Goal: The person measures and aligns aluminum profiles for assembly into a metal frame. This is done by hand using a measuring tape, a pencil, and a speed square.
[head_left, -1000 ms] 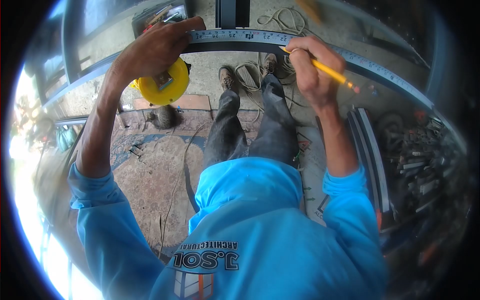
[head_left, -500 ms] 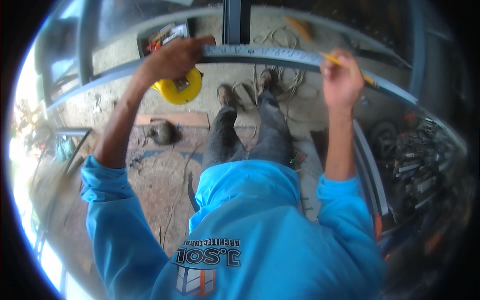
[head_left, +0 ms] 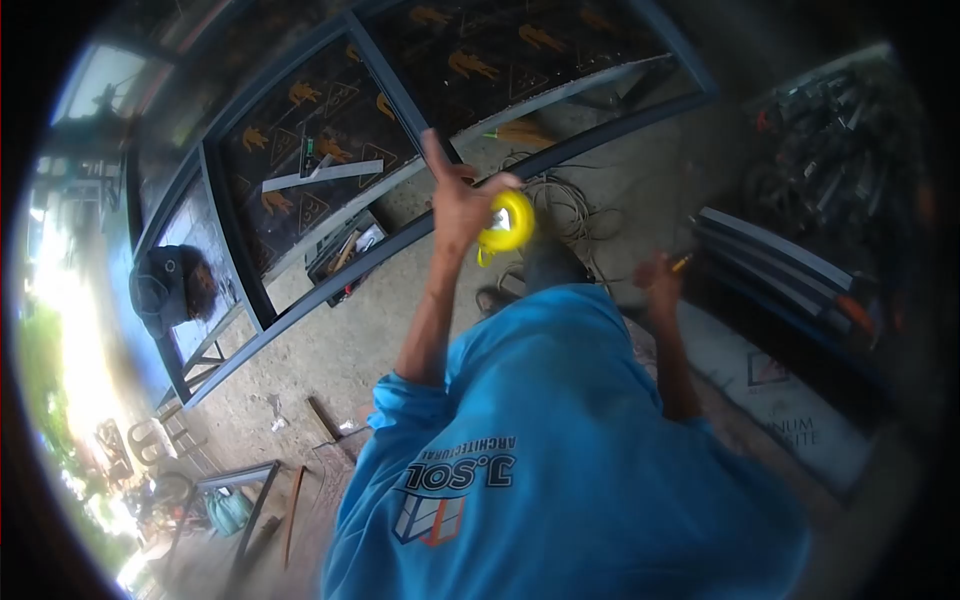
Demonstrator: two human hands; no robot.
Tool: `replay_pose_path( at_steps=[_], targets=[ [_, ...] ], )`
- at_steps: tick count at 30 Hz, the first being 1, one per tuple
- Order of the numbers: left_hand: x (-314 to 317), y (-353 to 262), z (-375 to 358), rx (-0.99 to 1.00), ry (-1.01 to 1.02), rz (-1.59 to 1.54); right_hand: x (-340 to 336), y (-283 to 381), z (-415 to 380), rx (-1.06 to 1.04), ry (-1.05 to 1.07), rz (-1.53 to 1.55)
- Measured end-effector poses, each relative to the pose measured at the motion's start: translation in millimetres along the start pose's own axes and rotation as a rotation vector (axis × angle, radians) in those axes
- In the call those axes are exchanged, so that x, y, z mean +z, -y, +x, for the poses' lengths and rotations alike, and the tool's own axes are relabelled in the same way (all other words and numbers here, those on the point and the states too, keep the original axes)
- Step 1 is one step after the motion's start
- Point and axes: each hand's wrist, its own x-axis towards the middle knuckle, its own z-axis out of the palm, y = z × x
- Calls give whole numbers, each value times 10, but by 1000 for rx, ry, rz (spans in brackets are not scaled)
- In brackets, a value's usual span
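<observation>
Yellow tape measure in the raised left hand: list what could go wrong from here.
1. The left hand holds the yellow tape measure with one finger pointing out; that loose-looking grip could let it drop onto the concrete floor.
2. Loose cord lies coiled on the floor by the feet, a possible trip hazard.
3. The right hand holds a pencil close to the body, so its tip might poke on a sudden turn.

A long dark metal frame [head_left: 420, 140] slants across the space ahead, its rails barring the way; bare concrete floor [head_left: 340, 350] lies open on the left; stacked metal bars [head_left: 780, 255] crowd the right side; coiled cord [head_left: 570, 205] litters the ground between.
</observation>
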Motion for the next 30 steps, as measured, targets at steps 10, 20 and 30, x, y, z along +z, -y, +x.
replay_pose_path(
  at_steps=[10,20,30],
  targets=[
    [-1769,1030,2226,-50,-158,722,2481,1127,-49,-438,807,-417],
    [-1132,1134,2726,124,-368,707,4016,1313,176,-668,882,-755],
    [-1660,1302,4181,305,-246,1145,5430,1320,146,-793,729,-953]
  ],
)
